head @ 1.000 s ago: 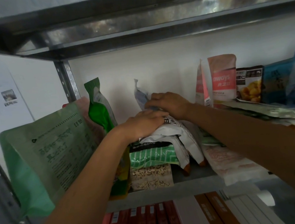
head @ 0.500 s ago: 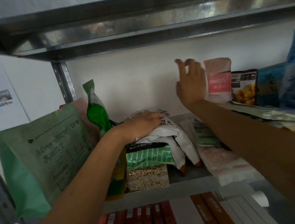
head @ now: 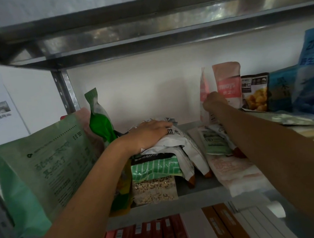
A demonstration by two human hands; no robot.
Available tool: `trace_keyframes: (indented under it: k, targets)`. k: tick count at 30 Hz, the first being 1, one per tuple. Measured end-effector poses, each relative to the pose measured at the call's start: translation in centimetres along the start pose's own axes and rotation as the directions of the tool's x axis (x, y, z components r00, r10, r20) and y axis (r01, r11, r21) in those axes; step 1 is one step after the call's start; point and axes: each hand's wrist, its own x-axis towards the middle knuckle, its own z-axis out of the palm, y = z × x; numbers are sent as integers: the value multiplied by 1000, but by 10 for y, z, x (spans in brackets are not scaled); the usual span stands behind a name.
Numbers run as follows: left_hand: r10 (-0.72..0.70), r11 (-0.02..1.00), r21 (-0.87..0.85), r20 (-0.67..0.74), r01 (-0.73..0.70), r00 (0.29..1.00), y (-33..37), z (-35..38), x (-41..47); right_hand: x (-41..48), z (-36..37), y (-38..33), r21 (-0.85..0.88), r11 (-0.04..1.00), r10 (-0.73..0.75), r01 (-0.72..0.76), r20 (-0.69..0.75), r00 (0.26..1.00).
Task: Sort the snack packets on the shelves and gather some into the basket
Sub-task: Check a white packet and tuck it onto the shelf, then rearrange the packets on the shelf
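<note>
Right fingers (head: 213,100) pinch pink packet (head: 204,86).

There is one view only, from the camera on my head. It faces forward and a little down into the shelf (head: 199,187), close under the upper shelf (head: 142,28). My forearms enter from the lower edge. My left hand (head: 150,133) lies mid-frame, and my right hand (head: 214,101) grips a pink packet (head: 204,86) by the back wall.
</note>
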Motion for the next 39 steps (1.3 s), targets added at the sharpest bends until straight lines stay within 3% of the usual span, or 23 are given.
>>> trace_keyframes:
  k: [5, 8, 10, 11, 12, 13, 15, 17, 20, 23, 26, 28, 31, 36, 39]
  targets:
    - [18, 1000, -8, -5, -18, 1000, 2, -1, -2, -4, -7, -1, 32, 998, 63, -61, -76, 995]
    - [16, 1000, -25, -3, -16, 1000, 4, -2, -4, -10, -18, 4, 239, 968, 97, -75, -82, 992]
    - [0, 999, -38, 7, 0, 1000, 5, -3, -6, -11, -17, 8, 10, 1000, -18, 19, -78, 997]
    - [-9, 999, -43, 10, 10, 1000, 6, -3, -7, -12, -20, 5, 92, 995, -32, 41, -99, 995]
    - [-15, 999, -45, 9, 16, 1000, 7, -3, -8, -15, -26, -1, 340, 940, 65, -14, -138, 988]
    - [-22, 999, -45, 6, 22, 1000, 9, -3, -9, -17, -31, -6, 584, 810, 147, -48, -125, 981]
    - [-27, 998, -52, -9, 27, 1000, 10, -3, -11, -35, -39, -15, 766, 641, 111, 52, -159, 981]
    - [-12, 998, -63, -24, 10, 1000, 11, -2, -13, -44, -47, -21, 915, 403, 123, 19, -75, 990]
    - [-7, 995, -95, -26, 4, 1000, 16, -3, -17, -52, -56, -31, 864, 502, 135, -45, -27, 990]
    - [-40, 992, -124, -18, 37, 999, 18, -4, -21, -68, -65, -35, 890, 422, 60, -170, 160, 985]
    - [-61, 996, -73, -184, 49, 981, 14, -2, -26, -91, -83, -27, 897, 374, -62, -237, 279, 958]
    - [-29, 999, 27, -395, 43, 918, 18, -5, -35, -104, -98, -19, 898, 351, -89, -265, 313, 945]
    - [237, 958, 279, -652, -63, 720, 30, -10, -54, -128, -125, -10, 889, 309, -109, -339, 387, 916]
    - [630, 776, 508, -614, -373, 476, 56, -9, -74, -171, -158, 5, 834, 371, -208, -408, 503, 839]
    - [695, 695, 451, -622, -559, 361, 83, -7, -83, -189, -169, 12, 801, 400, -235, -445, 559, 795]
